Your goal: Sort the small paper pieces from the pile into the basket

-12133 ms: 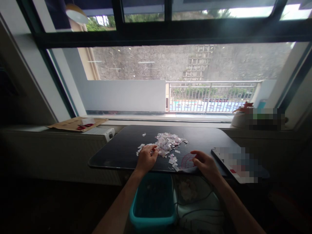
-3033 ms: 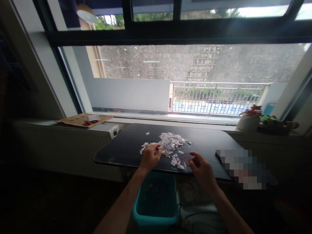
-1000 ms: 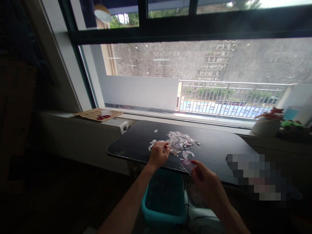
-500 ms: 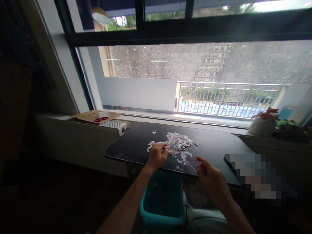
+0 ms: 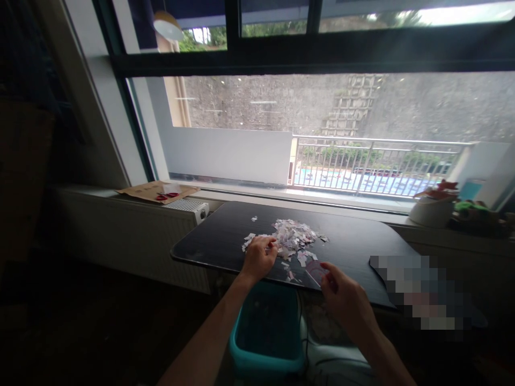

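Observation:
A heap of small torn paper scraps (image 5: 295, 235) lies on the dark table (image 5: 354, 241). My left hand (image 5: 260, 256) rests at the near left side of the heap, its fingers loosely bent and apart, with nothing visible in them. In my right hand (image 5: 341, 287) is a clear, pinkish plastic piece shaped like a protractor (image 5: 314, 271), pinched between thumb and fingers. Its straight pale edge slants down toward the table's near edge. A few loose scraps (image 5: 290, 275) lie just left of it. Under the table edge stands a teal plastic bin (image 5: 267, 359).
Red-handled scissors (image 5: 167, 197) lie on brown paper (image 5: 139, 190) above a radiator (image 5: 177, 230) at the left. A white pot (image 5: 432, 209) stands on the right of the sill. A blurred-out object (image 5: 426, 295) covers the table's right end.
My right hand and the plastic piece have shifted slightly left and toward the near table edge. Some scraps near that edge have moved closer to it. My left hand has stayed in place.

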Tool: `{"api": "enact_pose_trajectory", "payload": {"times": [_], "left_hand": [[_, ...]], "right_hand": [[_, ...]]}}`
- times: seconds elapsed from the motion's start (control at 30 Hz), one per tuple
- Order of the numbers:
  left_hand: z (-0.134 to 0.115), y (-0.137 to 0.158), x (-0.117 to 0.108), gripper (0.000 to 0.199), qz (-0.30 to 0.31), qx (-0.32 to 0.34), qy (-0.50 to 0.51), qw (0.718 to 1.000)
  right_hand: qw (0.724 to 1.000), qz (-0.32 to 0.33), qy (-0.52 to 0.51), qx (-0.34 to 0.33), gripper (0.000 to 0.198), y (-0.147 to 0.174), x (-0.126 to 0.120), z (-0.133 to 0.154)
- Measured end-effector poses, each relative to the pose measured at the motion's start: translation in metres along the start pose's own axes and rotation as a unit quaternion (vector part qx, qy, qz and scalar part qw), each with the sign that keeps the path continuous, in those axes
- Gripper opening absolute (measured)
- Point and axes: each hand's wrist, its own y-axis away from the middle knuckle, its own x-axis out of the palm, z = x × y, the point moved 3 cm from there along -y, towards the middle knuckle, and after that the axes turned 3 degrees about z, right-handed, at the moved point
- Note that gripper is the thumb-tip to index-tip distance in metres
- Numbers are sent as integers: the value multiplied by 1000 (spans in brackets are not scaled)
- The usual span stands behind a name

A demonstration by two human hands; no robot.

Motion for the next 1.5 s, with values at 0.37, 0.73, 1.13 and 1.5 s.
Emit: {"api": "enact_pose_trajectory", "payload": {"times": [0.37, 0.73, 1.13, 1.5], "left_hand": [[-1, 0, -1, 18, 0, 2, -4, 1000], [-1, 1, -1, 18, 0, 1, 0, 1000], [-1, 1, -1, 19, 4, -9, 5, 1000], [0, 0, 0, 19, 4, -19, 14, 1000]], "right_hand": [[998, 29, -17, -52, 36, -5, 13, 24], [994, 23, -10, -104, 36, -8, 15, 29], [985, 51, -50, -157, 35, -10, 20, 35], [988, 55, -37, -141, 34, -4, 14, 33]]}}
